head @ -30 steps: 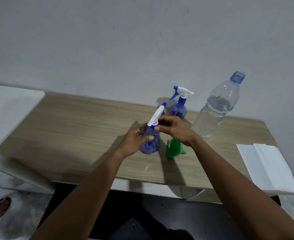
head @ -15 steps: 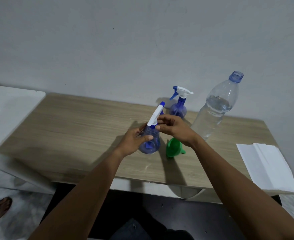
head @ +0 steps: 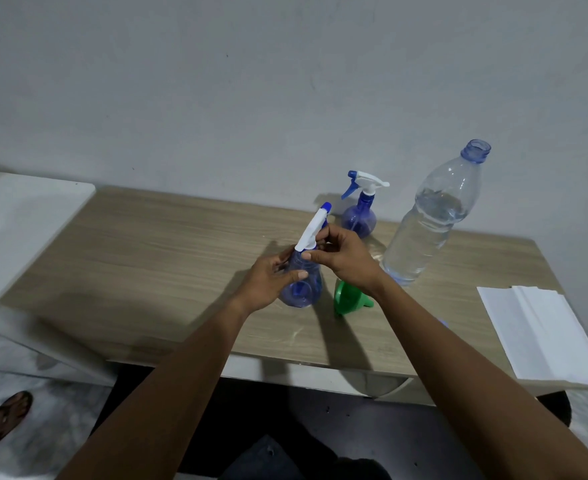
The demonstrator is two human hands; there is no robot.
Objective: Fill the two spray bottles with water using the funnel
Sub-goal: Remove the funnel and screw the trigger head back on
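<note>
The left grip (head: 268, 282) holds a blue spray bottle (head: 307, 289), seemingly empty; the right grip (head: 344, 261) pinches its white sprayer (head: 311, 231); the water bottle (head: 427, 223) stands part-full.

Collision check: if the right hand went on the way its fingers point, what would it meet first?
The white spray head of the near translucent blue plastic spray bottle, which the right hand is pinching; the left hand likely lies beyond.

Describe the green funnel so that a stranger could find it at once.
On the wooden table, look in front of the tall clear water bottle. There, just right of the nearer spray bottle, lies the funnel. It is the only green thing on the table.
</note>
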